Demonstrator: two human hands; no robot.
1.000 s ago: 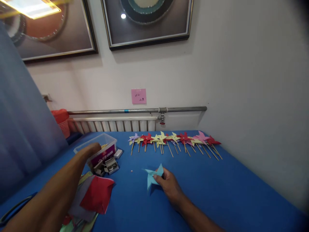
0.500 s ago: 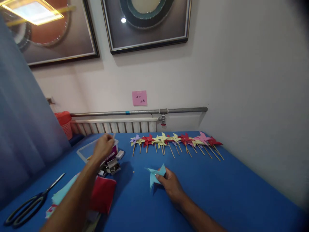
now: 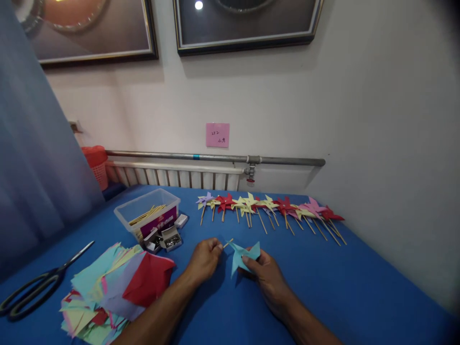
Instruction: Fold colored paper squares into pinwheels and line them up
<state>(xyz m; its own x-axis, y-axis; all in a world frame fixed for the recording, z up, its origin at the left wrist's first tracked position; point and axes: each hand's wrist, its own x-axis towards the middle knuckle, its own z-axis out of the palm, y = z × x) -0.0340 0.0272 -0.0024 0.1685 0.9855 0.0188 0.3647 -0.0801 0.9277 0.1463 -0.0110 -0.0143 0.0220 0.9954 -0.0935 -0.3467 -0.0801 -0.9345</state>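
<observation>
Pinched between the thumb and fingers of my right hand [image 3: 269, 272] is a light-blue paper pinwheel [image 3: 240, 256], its blades spread to the left. My left hand [image 3: 206, 256] is closed on a thin wooden stick [image 3: 228, 243], whose tip pokes out to the right, close by the pinwheel's upper left blade; whether they touch I cannot tell. Behind my left hand stands a clear plastic box [image 3: 125, 211] with several wooden sticks [image 3: 149, 214] in it. Two small open boxes of metal pins [image 3: 171, 239] lie at its front.
Finished pinwheels [image 3: 247, 203] on sticks lie in a row along the back of the blue table [image 3: 323, 287]. A pile of coloured paper pieces [image 3: 108, 287] is at the left, with black-handled scissors [image 3: 46, 285] beside it. A small white box [image 3: 181, 221] sits near the plastic box.
My left hand has come from the plastic box to the right, beside the pinwheel, with a stick in it. My right hand still holds the pinwheel. The view has tilted down.
</observation>
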